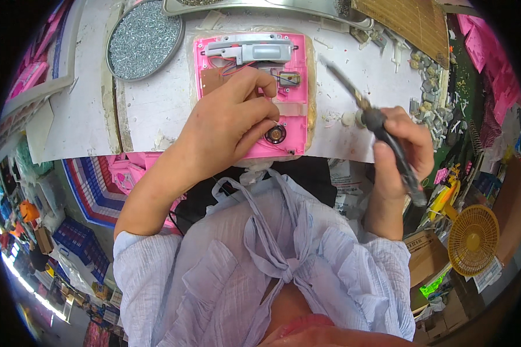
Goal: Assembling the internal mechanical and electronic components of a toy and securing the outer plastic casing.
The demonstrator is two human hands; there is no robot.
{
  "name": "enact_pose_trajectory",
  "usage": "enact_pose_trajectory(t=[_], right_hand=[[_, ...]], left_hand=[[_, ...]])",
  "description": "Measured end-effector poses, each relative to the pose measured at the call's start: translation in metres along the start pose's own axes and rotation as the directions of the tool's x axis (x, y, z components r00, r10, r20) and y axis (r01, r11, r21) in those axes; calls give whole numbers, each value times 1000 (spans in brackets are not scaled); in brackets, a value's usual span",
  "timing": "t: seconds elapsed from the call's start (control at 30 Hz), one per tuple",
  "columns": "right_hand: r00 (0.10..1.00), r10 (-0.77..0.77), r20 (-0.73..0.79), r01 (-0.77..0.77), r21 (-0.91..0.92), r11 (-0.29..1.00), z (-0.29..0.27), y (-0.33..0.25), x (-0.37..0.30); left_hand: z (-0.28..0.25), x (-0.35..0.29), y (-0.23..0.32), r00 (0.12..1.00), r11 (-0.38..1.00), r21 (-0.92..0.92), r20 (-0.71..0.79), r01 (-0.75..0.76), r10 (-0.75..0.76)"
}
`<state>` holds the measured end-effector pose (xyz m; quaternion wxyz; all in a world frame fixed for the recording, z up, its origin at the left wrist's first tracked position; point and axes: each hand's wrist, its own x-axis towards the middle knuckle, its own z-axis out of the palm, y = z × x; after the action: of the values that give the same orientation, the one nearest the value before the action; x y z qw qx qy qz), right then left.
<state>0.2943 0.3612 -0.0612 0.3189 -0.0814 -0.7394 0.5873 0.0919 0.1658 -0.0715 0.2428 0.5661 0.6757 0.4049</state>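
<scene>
Spanning the upper half of the view, the white worktop (156,110) is a flat, scuffed sheet with chipped edges. On it, to the left, sits a round metal tray (146,39) filled with small silvery screws, grainy in texture. At centre lies the pink plastic housing (292,115), a rectangular open shell with its long axis running away from the person, far end toward the top of the view. Across that far end a grey plastic module (255,51) lies crosswise, with red and black wires beneath it. A small round speaker (275,134) with a metallic centre sits near the housing's near edge.

The left hand (226,124) rests on the housing's middle, fingers curled, thumb and forefinger pressed together over a spot near a small brown component (289,79); what they pinch cannot be told.

The right hand (402,153), right of the housing and off it, has fingers wrapped tight round the black handle of a soldering iron (382,127). This slim tool lies diagonally, its blurred metal tip pointing up and left, above the worktop.
</scene>
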Motion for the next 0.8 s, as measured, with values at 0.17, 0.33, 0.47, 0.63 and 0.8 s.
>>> enact_pose_trajectory(t=[0.17, 0.33, 0.47, 0.63, 0.8], right_hand=[[989, 111, 102, -126, 148, 981, -14, 4, -8], [962, 126, 241, -155, 105, 982, -2, 11, 8], [933, 146, 329, -156, 6, 988, 4, 10, 19], [913, 133, 385, -136, -20, 991, 5, 12, 26], [909, 139, 394, -123, -67, 990, 11, 9, 30]], left_hand=[[-4, 2, -4, 997, 996, 39, 39, -75, 74], [-4, 4, -6, 989, 985, 110, 88, -131, 122], [-2, 4, -10, 981, 970, 158, 89, -187, 174], [-1, 3, -10, 976, 951, 229, 123, -207, 182], [-1, 2, -9, 975, 942, 263, 138, -208, 177]])
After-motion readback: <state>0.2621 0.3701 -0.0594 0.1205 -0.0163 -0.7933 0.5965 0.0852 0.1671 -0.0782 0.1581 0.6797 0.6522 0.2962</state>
